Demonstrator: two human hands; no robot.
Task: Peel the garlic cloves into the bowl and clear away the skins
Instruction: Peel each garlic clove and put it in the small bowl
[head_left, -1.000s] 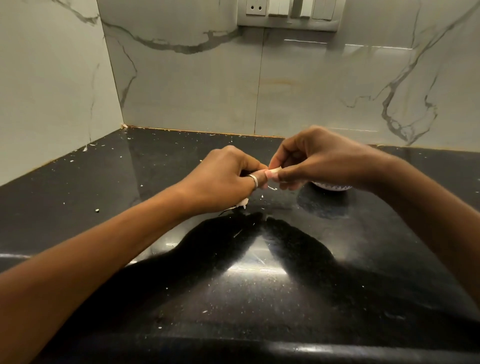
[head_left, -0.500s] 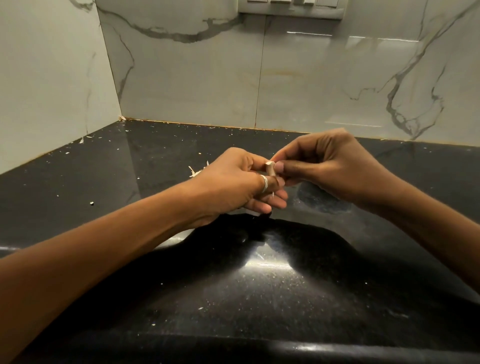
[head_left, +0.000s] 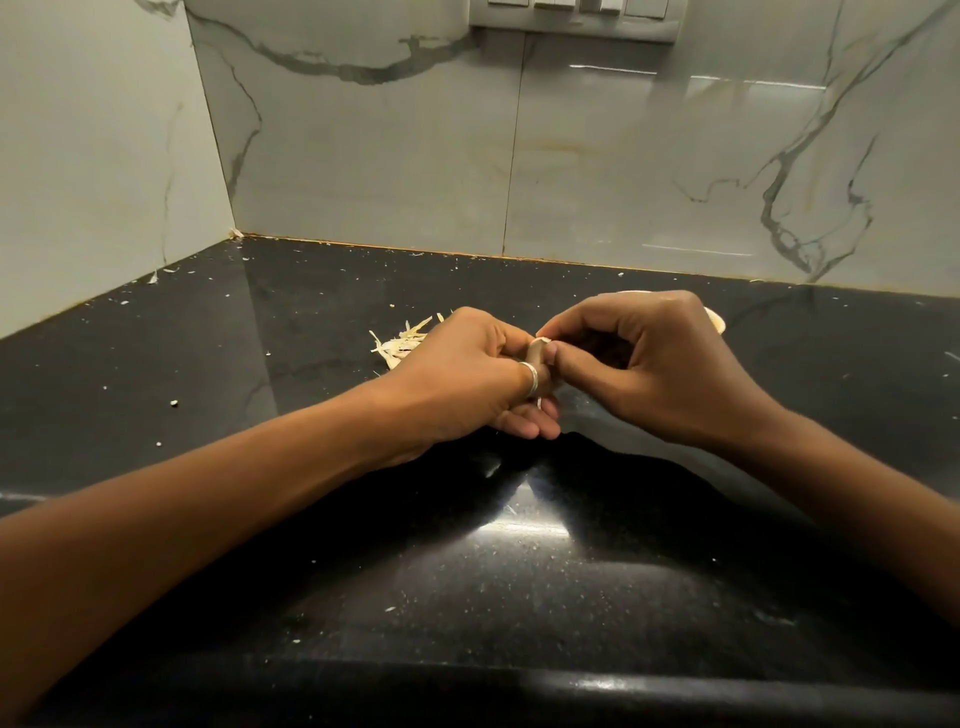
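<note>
Garlic clove (head_left: 541, 342), small and pale, is held between both hands over the glossy black speckled stone surface (head_left: 467, 582), with only its tip showing. The left hand (head_left: 475, 376), wearing a silver ring (head_left: 530, 378), has its grip curled round the clove. The right hand (head_left: 667, 364) pinches the clove's top between thumb and forefinger. A heap of pale papery skins (head_left: 401, 343) lies on the surface just behind the left hand. The rim of a cream bowl (head_left: 716, 319) shows behind the right hand.
</note>
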